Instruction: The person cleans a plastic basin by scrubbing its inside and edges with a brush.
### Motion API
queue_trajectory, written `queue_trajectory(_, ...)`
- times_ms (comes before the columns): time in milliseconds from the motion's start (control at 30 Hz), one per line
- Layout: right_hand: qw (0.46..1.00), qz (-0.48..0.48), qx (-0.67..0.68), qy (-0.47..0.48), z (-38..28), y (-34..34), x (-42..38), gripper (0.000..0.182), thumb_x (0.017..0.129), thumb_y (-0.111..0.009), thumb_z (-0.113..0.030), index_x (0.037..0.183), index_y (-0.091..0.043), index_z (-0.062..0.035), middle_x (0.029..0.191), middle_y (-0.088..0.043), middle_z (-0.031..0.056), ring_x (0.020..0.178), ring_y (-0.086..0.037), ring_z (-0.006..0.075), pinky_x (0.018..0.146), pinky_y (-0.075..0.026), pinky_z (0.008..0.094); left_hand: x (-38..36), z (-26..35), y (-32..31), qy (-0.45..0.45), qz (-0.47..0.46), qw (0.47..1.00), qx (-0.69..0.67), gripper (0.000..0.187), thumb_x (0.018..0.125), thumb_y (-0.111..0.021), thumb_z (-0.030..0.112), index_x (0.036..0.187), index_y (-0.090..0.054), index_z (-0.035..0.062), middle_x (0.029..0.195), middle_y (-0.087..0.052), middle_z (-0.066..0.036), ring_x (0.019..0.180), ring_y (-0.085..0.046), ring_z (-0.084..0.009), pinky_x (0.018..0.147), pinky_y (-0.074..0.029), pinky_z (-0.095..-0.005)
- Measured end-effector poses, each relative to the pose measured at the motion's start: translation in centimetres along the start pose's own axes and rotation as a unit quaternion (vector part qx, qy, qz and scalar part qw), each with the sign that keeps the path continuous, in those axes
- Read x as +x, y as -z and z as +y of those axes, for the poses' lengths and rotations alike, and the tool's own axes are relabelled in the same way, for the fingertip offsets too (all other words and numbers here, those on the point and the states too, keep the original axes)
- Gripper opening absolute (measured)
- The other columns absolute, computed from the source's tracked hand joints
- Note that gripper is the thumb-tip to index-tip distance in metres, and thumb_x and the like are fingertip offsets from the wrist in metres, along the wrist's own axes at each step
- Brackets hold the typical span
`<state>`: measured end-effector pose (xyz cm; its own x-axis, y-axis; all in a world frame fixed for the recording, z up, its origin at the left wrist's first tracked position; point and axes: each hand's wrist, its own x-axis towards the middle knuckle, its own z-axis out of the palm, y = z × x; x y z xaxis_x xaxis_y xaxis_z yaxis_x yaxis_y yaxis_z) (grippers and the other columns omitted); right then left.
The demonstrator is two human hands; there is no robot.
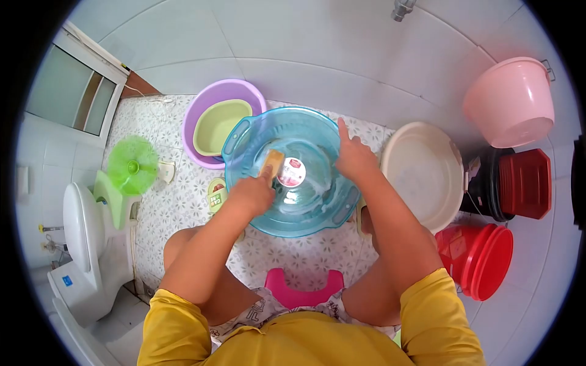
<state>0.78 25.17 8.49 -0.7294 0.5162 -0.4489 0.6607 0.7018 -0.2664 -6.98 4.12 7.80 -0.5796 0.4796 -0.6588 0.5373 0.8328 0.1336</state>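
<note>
A large translucent blue basin (326,192) with a round label on its bottom lies on the floor between my feet, tilted a little. White suds streak its inside. My left hand (253,194) is closed around a yellow-tan scrubbing brush (273,161), pressed against the basin's inner bottom beside the label; its bristles are mostly hidden. At the basin's right rim, my right hand (356,155) grips the edge, index finger stretched along the outside.
A purple tub (194,110) holding a light-green basin (220,128) stands behind left. To the right are a cream basin (424,174), red buckets (488,262) and a hanging pink bucket (510,100). A toilet (79,229) and green fan-shaped item (132,166) are left.
</note>
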Motion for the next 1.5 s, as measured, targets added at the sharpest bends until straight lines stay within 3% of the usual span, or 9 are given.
queue_trajectory(233,1.0,0.004,-0.001,-0.002,-0.2,-0.6,0.6,0.086,0.074,-0.059,-0.011,0.145,-0.012,-0.0247,0.117,-0.052,0.022,0.103,-0.056,0.0406,0.089,-0.045,0.0464,-0.9,3.7,-3.6,-0.186,-0.02,0.981,-0.049,0.062,0.089,-0.047,0.031,0.143,-0.023,0.0147,0.087,-0.063,-0.025,0.078,-0.061,-0.0432,0.073,-0.049,-0.0487)
queue_trajectory(367,1.0,-0.009,-0.003,-0.012,-0.4,-0.1,0.6,0.083,0.075,-0.057,-0.011,0.145,-0.015,-0.0219,0.115,-0.054,0.0209,0.104,-0.056,0.038,0.09,-0.045,0.0445,-1.9,4.6,-3.9,-0.159,0.02,0.986,-0.043,0.061,0.089,-0.047,0.033,0.143,-0.023,0.0165,0.085,-0.064,-0.025,0.077,-0.062,-0.0427,0.074,-0.049,-0.0497)
queue_trajectory(533,0.999,-0.024,-0.009,-0.021,-0.5,0.1,0.7,0.081,0.075,-0.058,-0.012,0.145,-0.016,-0.0177,0.116,-0.054,0.0207,0.105,-0.056,0.0358,0.09,-0.045,0.0435,-0.3,2.8,-1.6,-0.029,0.029,0.999,-0.028,0.061,0.089,-0.042,0.031,0.143,-0.024,0.0091,0.096,-0.063,-0.023,0.088,-0.062,-0.0393,0.08,-0.049,-0.0471)
queue_trajectory(700,1.0,-0.003,0.014,-0.02,-0.6,-0.4,0.9,0.082,0.074,-0.058,-0.013,0.144,-0.017,-0.0153,0.118,-0.052,0.0218,0.106,-0.054,0.0395,0.09,-0.045,0.0442,1.2,0.9,-0.5,-0.001,0.042,0.998,-0.043,0.063,0.089,-0.041,0.031,0.143,-0.021,0.0074,0.099,-0.061,-0.027,0.092,-0.06,-0.0412,0.084,-0.047,-0.0467)
queue_trajectory(833,1.0,-0.024,-0.006,-0.018,-1.1,0.1,1.0,0.076,0.079,-0.054,-0.012,0.144,-0.015,-0.0105,0.125,-0.048,0.0228,0.107,-0.056,0.0363,0.086,-0.048,0.0422,1.8,1.1,-1.2,0.011,0.061,0.997,-0.054,0.063,0.09,-0.04,0.032,0.144,-0.019,0.007,0.103,-0.058,-0.032,0.095,-0.059,-0.0434,0.086,-0.046,-0.0468)
queue_trajectory(1067,1.0,-0.013,0.002,-0.009,-1.0,0.1,1.1,0.07,0.079,-0.054,-0.01,0.141,-0.022,-0.0083,0.118,-0.052,0.0233,0.104,-0.058,0.0365,0.084,-0.049,0.0421,2.6,1.6,-1.4,-0.017,0.032,0.993,-0.114,0.068,0.09,-0.045,0.034,0.144,-0.013,0.0089,0.107,-0.056,-0.033,0.096,-0.058,-0.0451,0.086,-0.046,-0.0484)
queue_trajectory(1233,1.0,-0.007,-0.006,0.005,-0.5,-0.2,1.2,0.068,0.079,-0.055,-0.011,0.14,-0.024,-0.0081,0.116,-0.053,0.0231,0.103,-0.058,0.0369,0.084,-0.049,0.0425,2.7,3.5,-3.0,-0.119,0.031,0.989,-0.086,0.069,0.088,-0.049,0.032,0.145,-0.012,0.0169,0.103,-0.058,-0.032,0.091,-0.059,-0.0461,0.084,-0.046,-0.0492)
queue_trajectory(1367,1.0,0.003,0.007,0.002,-0.4,-0.1,1.1,0.069,0.078,-0.055,-0.009,0.14,-0.025,-0.0092,0.114,-0.055,0.0223,0.103,-0.057,0.0382,0.086,-0.047,0.0438,0.7,4.6,-2.4,-0.166,-0.045,0.984,-0.041,0.066,0.087,-0.05,0.03,0.144,-0.02,0.015,0.101,-0.061,-0.026,0.087,-0.061,-0.0401,0.079,-0.049,-0.0475)
queue_trajectory(1500,1.0,0.011,0.022,-0.004,-0.5,-0.3,1.2,0.071,0.077,-0.053,-0.006,0.142,-0.024,-0.011,0.115,-0.055,0.0218,0.104,-0.055,0.0393,0.088,-0.046,0.0446,-0.2,4.6,-1.8,-0.18,-0.039,0.982,-0.03,0.064,0.087,-0.05,0.028,0.143,-0.024,0.013,0.099,-0.062,-0.023,0.087,-0.062,-0.0371,0.078,-0.049,-0.047)
